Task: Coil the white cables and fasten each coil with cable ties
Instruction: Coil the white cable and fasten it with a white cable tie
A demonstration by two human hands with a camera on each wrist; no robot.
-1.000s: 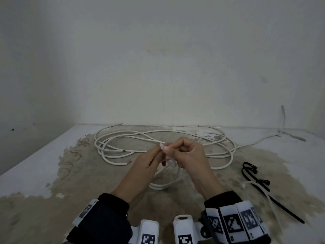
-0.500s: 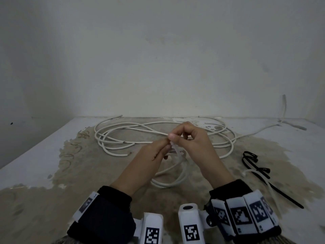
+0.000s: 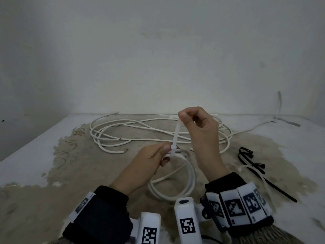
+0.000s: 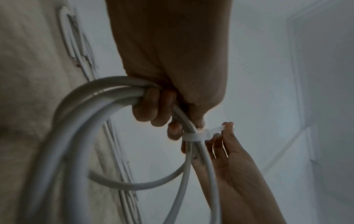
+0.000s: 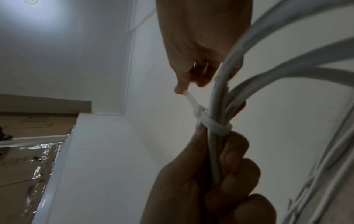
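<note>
My left hand (image 3: 165, 153) grips a small coil of white cable (image 3: 190, 180) just above the table, the strands bunched in its fingers (image 4: 153, 109). A white cable tie (image 3: 176, 136) is looped tight around the bunch (image 5: 214, 124) right beside the left fingertips. Its tail runs straight up to my right hand (image 3: 183, 118), which pinches the end between thumb and forefinger (image 5: 182, 88). A long loose white cable (image 3: 140, 131) lies in wide loops on the table behind both hands.
Black cable ties (image 3: 249, 161) and pale ones (image 3: 258, 175) lie on the table to the right. One cable end (image 3: 279, 106) runs up the back wall at far right. The stained table (image 3: 52, 173) ends at its left edge against a wall.
My right hand has risen away from the left, drawing the tie's tail up through its head. The loop has closed tight on the coil. The left hand stays put.
</note>
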